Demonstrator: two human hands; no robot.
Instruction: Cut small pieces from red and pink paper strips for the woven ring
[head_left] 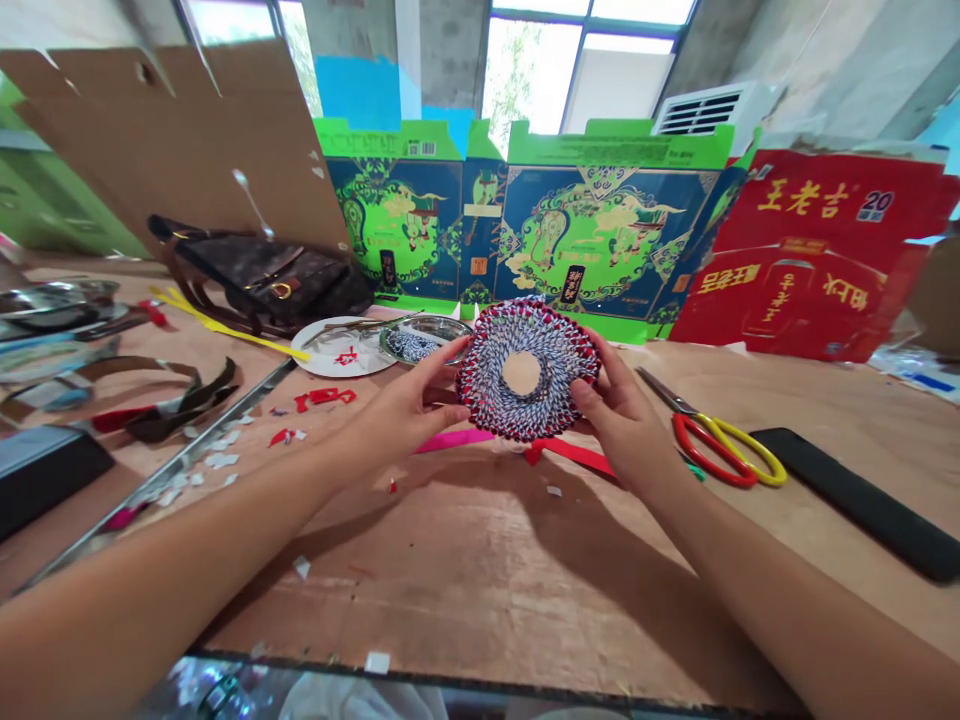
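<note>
the ring (521,420), woven in blue-white and red pieces with a round hole in its middle, is held up above the desk (465,580), its face tilted toward the wearer. the left hand (420,405) grasps its left edge, thumb low and fingers behind; the right hand (619,405) grasps the right edge, thumb on the front. below the ring lie a pink strip (454,440) and a red strip (577,455). behind the left hand are a white plate (315,345) and a metal bowl (450,328) containing blue-white pieces. to the right of the right hand lie scissors (685,407), one handle red and one yellow, just beside a black slab (862,505). a bag (281,280), a green box (600,240) and a red box (810,260) stand at the back.
</note>
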